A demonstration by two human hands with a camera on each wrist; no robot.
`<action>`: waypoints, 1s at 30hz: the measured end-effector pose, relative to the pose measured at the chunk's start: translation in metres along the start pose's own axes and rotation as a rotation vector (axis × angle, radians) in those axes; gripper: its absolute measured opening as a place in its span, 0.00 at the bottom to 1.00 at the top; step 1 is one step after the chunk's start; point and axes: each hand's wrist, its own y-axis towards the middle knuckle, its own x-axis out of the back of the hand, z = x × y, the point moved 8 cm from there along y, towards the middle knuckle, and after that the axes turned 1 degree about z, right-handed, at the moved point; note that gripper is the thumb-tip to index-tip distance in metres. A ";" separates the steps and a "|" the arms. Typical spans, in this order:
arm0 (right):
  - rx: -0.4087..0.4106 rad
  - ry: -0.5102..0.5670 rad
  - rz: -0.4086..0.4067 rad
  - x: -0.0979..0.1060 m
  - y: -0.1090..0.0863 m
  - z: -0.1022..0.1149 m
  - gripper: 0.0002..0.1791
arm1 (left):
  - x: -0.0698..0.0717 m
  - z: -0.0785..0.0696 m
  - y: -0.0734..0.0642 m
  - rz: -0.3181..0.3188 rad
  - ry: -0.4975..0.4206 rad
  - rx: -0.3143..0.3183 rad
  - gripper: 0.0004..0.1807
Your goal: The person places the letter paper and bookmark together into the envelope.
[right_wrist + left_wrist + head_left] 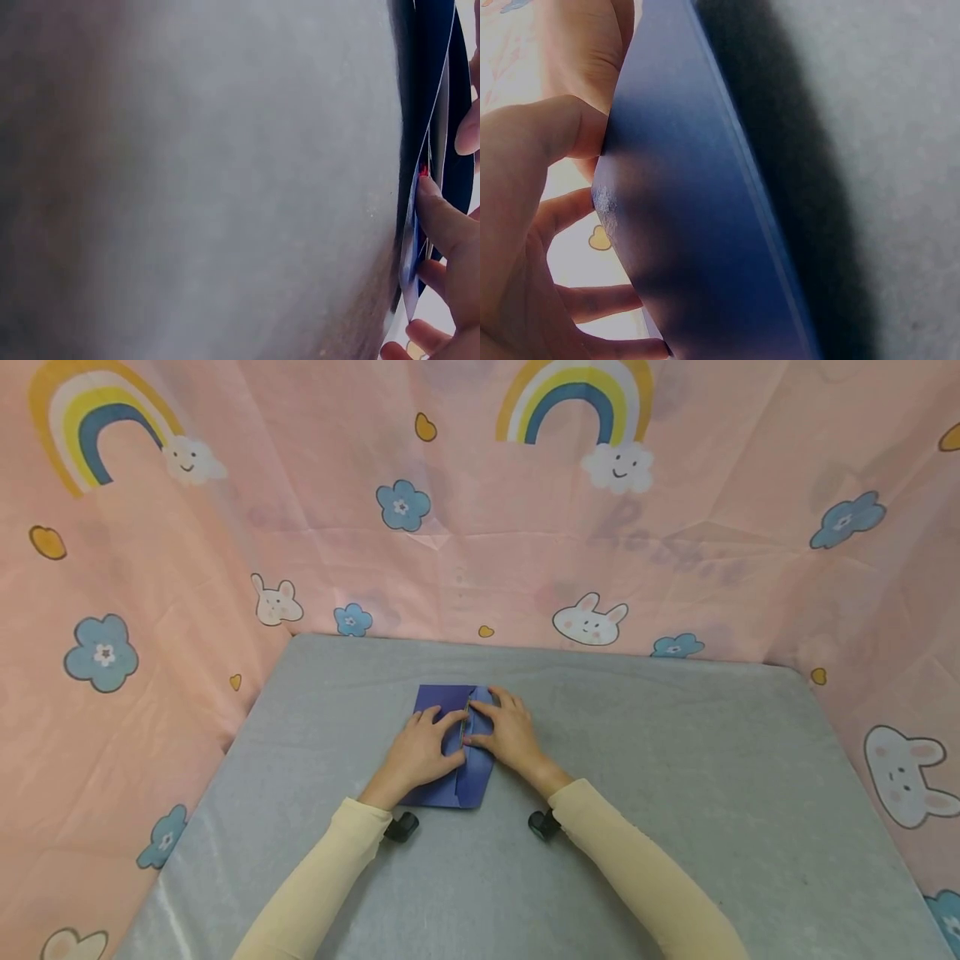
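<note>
A dark blue paper envelope point(437, 792) lies on the grey table, with a lighter blue flap point(474, 781) along its right side. Spread across its left part is my left hand point(418, 750), with index finger and thumb reaching to the opening beside the flap. My right hand point(516, 737) holds the flap side, its thumb and index at the opening. In the right wrist view, the thumb point(442, 214) reaches into the gap by a small red bit point(424, 169). A thin yellowish edge shows in the opening; what lies inside is mostly hidden.
The grey cloth-covered table point(675, 793) extends around the envelope. Pink printed curtains point(465, 568) stand along the back and both sides. A small dark wrist camera point(402, 827) sits below the left wrist, and another wrist camera point(543, 825) by the right.
</note>
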 end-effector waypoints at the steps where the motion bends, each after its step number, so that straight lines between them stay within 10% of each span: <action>1: 0.001 0.002 0.000 0.000 0.000 0.000 0.38 | 0.000 0.000 0.000 0.001 0.001 0.000 0.34; 30: -0.050 0.048 0.018 -0.005 0.006 -0.002 0.38 | 0.000 -0.002 -0.001 -0.003 0.002 -0.003 0.34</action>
